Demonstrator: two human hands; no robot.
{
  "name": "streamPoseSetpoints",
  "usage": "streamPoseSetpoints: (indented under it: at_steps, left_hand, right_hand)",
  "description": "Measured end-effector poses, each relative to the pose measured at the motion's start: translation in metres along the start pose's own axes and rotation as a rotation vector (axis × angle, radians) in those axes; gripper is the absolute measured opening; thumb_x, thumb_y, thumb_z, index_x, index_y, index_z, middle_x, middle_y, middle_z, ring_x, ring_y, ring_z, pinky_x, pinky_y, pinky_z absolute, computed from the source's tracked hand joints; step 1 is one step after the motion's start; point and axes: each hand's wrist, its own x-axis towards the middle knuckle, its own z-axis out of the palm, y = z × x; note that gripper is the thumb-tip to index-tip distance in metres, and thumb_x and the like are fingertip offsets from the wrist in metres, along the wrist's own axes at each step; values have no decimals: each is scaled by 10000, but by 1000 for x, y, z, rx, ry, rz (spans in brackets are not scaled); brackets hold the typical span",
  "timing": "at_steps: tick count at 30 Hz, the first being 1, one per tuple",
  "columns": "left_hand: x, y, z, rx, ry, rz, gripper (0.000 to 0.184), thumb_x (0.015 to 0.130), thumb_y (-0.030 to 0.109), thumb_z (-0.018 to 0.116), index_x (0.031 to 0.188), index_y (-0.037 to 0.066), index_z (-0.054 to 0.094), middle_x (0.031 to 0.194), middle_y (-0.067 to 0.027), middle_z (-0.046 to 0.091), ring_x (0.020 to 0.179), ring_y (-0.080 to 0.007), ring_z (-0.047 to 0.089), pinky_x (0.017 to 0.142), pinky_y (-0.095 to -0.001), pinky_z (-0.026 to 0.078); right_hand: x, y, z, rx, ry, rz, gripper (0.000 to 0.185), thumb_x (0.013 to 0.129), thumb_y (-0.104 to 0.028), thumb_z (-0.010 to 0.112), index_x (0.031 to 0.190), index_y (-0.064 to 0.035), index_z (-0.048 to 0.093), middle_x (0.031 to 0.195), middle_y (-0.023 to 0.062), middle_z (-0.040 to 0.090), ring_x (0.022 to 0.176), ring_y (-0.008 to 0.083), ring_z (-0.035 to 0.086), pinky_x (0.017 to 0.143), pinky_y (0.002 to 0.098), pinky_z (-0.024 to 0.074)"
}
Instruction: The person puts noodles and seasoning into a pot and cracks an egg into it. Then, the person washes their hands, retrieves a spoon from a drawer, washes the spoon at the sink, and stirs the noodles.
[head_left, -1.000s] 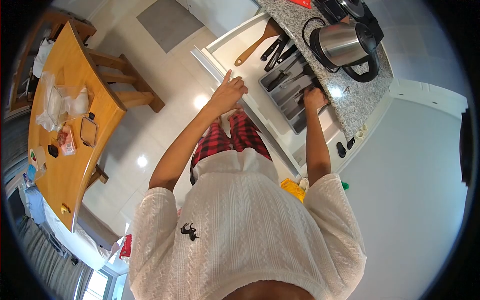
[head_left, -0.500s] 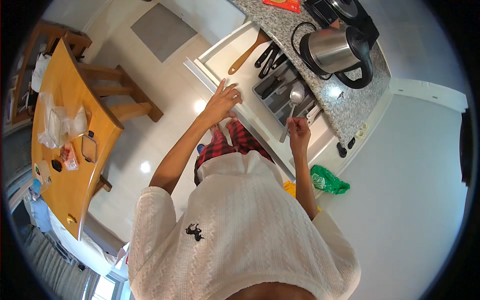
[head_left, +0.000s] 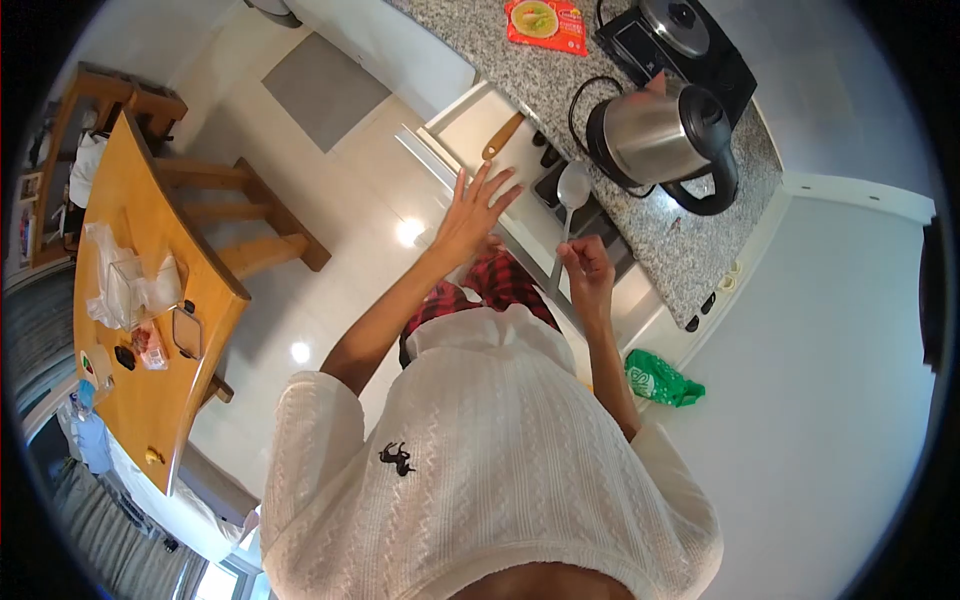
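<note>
My right hand (head_left: 588,268) pinches the handle of a metal spoon (head_left: 573,187), its bowl pointing away from me above the drawer. Fingers spread, my left hand (head_left: 476,215) lies against the front edge of the drawer (head_left: 470,130), which is partly pulled out below the counter. Inside the drawer a wooden spatula handle (head_left: 503,136) shows, with black handles (head_left: 545,152) beside it. A grey cutlery tray (head_left: 597,232) sits in the drawer, partly covered by the counter and the spoon.
On the granite counter (head_left: 665,255) stand a steel kettle (head_left: 650,135), a black cooktop with a lidded pot (head_left: 675,25), and an orange food packet (head_left: 546,25). A green bag (head_left: 662,378) is at the right. A wooden table (head_left: 215,275) holding several items stands at the left.
The drawer has slid further in under the counter, hiding more of the tray. My left hand's fingers have spread at its front, and the spoon stays in my right hand.
</note>
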Motion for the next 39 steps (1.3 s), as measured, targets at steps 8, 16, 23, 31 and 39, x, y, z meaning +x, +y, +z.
streamPoseSetpoints:
  at_steps: [8, 16, 23, 31, 39]
  left_hand:
    - [50, 19, -3, -1090, 400, -275, 618, 767, 147, 606, 1302, 103, 300, 1202, -137, 444, 1142, -319, 410, 972, -432, 307]
    - [57, -37, -122, -1362, 780, -532, 295, 886, 298, 476, 1025, 37, 462, 811, -124, 595, 666, -199, 607, 580, -278, 478]
    - [54, -201, -241, -1169, 1014, -615, 375, 893, 379, 438, 852, 13, 509, 611, -97, 568, 444, -147, 518, 481, -259, 443]
    - [100, -340, -380, -1062, 959, -533, 272, 861, 288, 526, 956, 38, 476, 738, -67, 534, 448, -120, 471, 435, -235, 387]
    - [160, -506, -440, -1218, 1072, -668, 369, 859, 410, 499, 749, 61, 449, 416, 1, 348, 313, -79, 287, 372, -229, 319]
  right_hand:
    - [53, -12, 5, 4, -266, -122, 122, 812, -102, 588, 777, 7, 546, 734, 30, 483, 659, 93, 483, 603, 212, 401]
    - [138, -75, 98, 95, -684, -306, 80, 772, -51, 604, 796, 10, 559, 749, 76, 499, 634, 155, 533, 585, 256, 451]
    - [221, -148, 279, 214, -896, -463, 103, 790, -77, 590, 769, 6, 533, 732, 58, 472, 638, 131, 515, 582, 263, 433]
    - [342, -220, 437, 234, -818, -507, 131, 807, -132, 588, 806, -4, 561, 719, 43, 507, 628, 110, 493, 584, 240, 413]
    - [591, -294, 507, 657, -409, -205, 134, 819, -180, 564, 893, -79, 612, 713, -2, 581, 634, 79, 547, 580, 220, 450]
